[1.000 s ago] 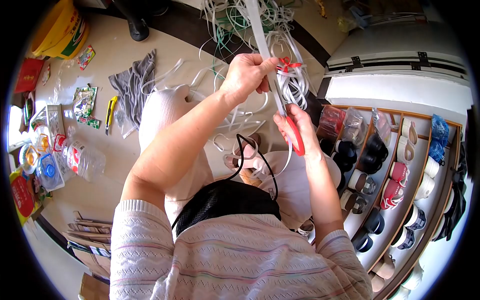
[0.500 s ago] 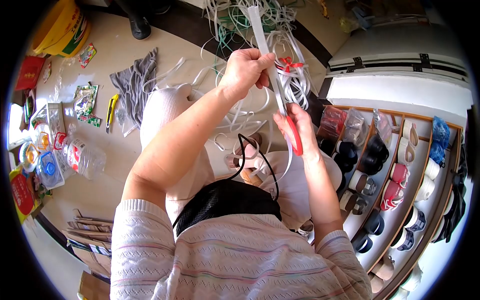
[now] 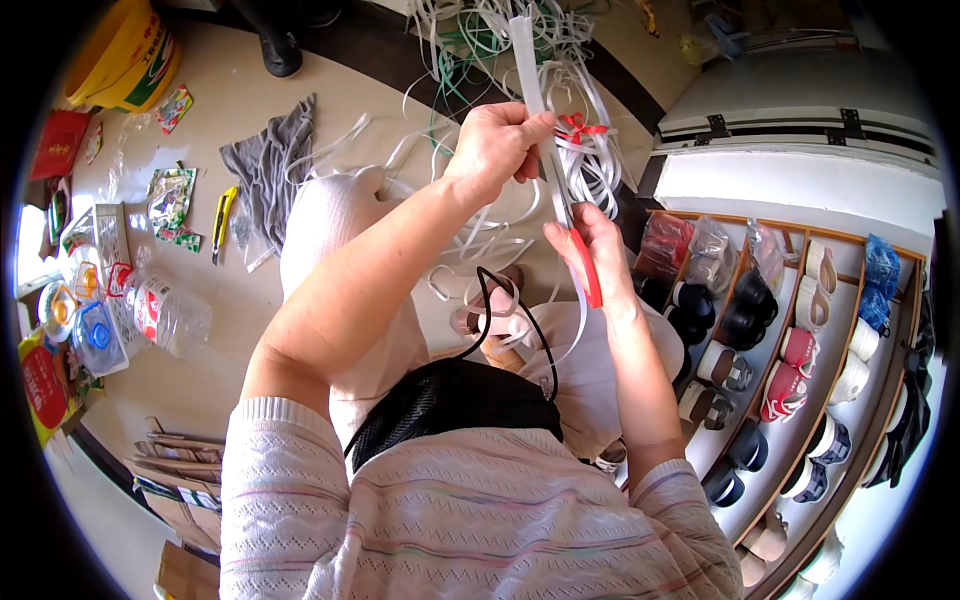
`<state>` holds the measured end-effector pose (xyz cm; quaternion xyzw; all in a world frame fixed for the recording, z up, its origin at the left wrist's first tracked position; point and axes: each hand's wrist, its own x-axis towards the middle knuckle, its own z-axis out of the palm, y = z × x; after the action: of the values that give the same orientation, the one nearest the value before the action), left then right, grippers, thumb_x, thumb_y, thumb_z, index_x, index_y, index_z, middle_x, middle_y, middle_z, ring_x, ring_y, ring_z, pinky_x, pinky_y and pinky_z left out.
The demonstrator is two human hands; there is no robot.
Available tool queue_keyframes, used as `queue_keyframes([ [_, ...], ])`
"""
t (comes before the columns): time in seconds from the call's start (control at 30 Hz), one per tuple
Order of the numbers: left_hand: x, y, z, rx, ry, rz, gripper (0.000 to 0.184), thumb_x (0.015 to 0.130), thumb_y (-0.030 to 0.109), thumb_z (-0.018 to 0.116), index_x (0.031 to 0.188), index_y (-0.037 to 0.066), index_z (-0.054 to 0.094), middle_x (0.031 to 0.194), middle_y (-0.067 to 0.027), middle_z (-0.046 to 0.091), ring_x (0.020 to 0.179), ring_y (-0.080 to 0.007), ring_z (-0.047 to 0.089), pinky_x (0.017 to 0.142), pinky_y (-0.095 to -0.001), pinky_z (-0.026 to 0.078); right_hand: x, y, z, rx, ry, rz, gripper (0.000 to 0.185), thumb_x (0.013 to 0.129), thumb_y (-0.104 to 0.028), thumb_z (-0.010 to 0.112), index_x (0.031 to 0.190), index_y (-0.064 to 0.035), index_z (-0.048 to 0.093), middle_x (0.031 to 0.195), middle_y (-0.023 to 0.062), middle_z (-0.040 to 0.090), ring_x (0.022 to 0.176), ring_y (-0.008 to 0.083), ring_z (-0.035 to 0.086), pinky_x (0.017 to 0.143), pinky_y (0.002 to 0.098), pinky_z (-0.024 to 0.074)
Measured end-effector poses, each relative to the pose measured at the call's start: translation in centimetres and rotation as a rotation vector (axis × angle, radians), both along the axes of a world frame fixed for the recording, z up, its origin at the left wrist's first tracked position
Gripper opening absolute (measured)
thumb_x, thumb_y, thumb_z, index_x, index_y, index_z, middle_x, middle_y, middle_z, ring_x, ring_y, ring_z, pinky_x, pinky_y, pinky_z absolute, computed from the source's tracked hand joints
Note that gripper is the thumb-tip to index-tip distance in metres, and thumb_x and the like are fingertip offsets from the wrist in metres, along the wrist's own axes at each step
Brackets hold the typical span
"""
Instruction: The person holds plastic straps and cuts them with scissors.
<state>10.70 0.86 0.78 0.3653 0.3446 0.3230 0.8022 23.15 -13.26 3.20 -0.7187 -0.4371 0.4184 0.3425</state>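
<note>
My left hand [image 3: 500, 148] pinches a white strip [image 3: 526, 68] between thumb and fingers, with its upper end standing above the hand. Lower and to the right, my right hand [image 3: 592, 252] is closed round the red-handled scissors [image 3: 584, 268]. Their blades lie along the strip between the two hands. A narrow white length curls down below my right hand. Beyond the hands lies a tangle of white and green strips [image 3: 455, 45], and a white coil [image 3: 592, 180] is tied with a red ribbon [image 3: 578, 128].
A shoe rack [image 3: 770, 400] stands at the right. On the floor at left are a grey cloth [image 3: 272, 165], a yellow cutter [image 3: 223, 222], plastic bottles [image 3: 165, 315] and a yellow bucket [image 3: 125, 60]. Folded cardboard [image 3: 180, 480] leans at lower left.
The strip's upper end came down into view, and its top now tilts slightly further right. The scissors' red handle has turned a little more upright. Both hands have barely shifted.
</note>
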Motion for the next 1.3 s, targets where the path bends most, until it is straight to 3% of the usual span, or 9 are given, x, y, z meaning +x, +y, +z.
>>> queue_keyframes([
  [0.3,-0.8,1.5,0.6,0.054,0.032,0.081,0.026,0.084,0.022,0.064,0.069,0.002,0.059,0.054,-0.0030,0.053,0.042,-0.0100,0.049,0.039,-0.0238,0.038,0.1,-0.1,0.0,0.035,-0.077,0.014,0.033,0.078,-0.025,0.072,0.086,0.0019,0.054,0.059,-0.0047,0.045,0.055,0.0035,0.037,0.048,0.0199,0.0305],
  [0.5,-0.4,0.6,0.5,0.033,-0.003,0.069,0.025,0.084,0.021,0.064,0.068,0.002,0.058,0.054,-0.0034,0.053,0.042,-0.0104,0.049,0.039,-0.0244,0.038,-0.9,0.4,1.0,-0.032,0.072,-0.046,0.033,0.078,-0.025,0.072,0.086,0.0016,0.054,0.060,-0.0051,0.045,0.055,0.0031,0.037,0.049,0.0194,0.0306],
  [1.0,-0.2,0.6,1.0,-0.019,0.012,0.074,0.020,0.081,0.017,0.065,0.069,0.002,0.058,0.054,-0.0035,0.052,0.042,-0.0112,0.048,0.039,-0.0247,0.038,-0.3,0.4,0.1,-0.043,0.080,-0.046,0.032,0.078,-0.024,0.072,0.085,0.0015,0.053,0.060,-0.0056,0.045,0.055,0.0024,0.037,0.047,0.0193,0.0294],
  [1.3,-0.5,0.8,0.5,-0.028,-0.034,0.088,0.018,0.081,0.015,0.065,0.070,0.003,0.057,0.059,-0.0046,0.057,0.046,-0.0124,0.054,0.044,-0.0246,0.043,-0.7,0.7,0.5,-0.014,0.042,-0.047,0.031,0.079,-0.025,0.070,0.084,-0.0002,0.053,0.059,-0.0063,0.045,0.054,0.0024,0.036,0.047,0.0188,0.0283],
])
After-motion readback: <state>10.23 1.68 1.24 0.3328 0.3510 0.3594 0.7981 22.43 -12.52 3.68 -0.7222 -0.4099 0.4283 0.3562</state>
